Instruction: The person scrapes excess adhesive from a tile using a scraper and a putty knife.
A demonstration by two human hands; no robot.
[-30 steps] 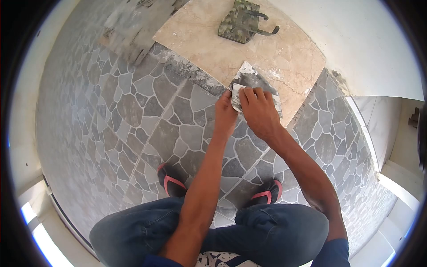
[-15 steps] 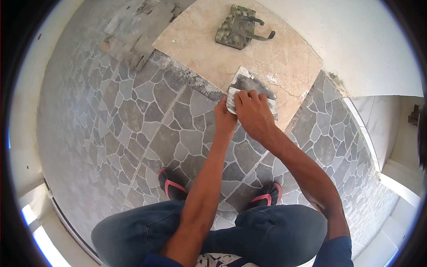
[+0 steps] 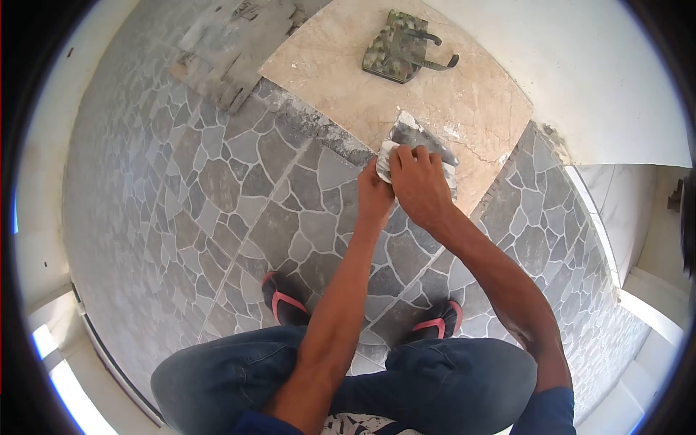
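Observation:
Near the front edge of a beige marbled slab (image 3: 326, 65) lies a grey, white-smeared piece (image 3: 415, 133), which looks flat and dusty. My right hand (image 3: 420, 185) rests on top of it with fingers curled over its near part. At its left edge my left hand (image 3: 375, 194) is closed round the near corner, its fingers partly hidden. Whether the piece is one object or a cloth over a block is too unclear to tell. Farther back on the slab sits a camouflage-patterned object (image 3: 391, 49) with two dark curved arms.
Stone-patterned grey floor tiles (image 3: 217, 185) surround the slab. A broken, dusty patch (image 3: 235, 47) lies at the upper left. White walls (image 3: 616, 87) stand at the right. Two feet in black sandals with pink straps (image 3: 290, 299) are below the hands.
The view has shifted slightly, so the slab and the camouflage object appear a little farther right and lower. Both hands keep their hold on the grey-white piece.

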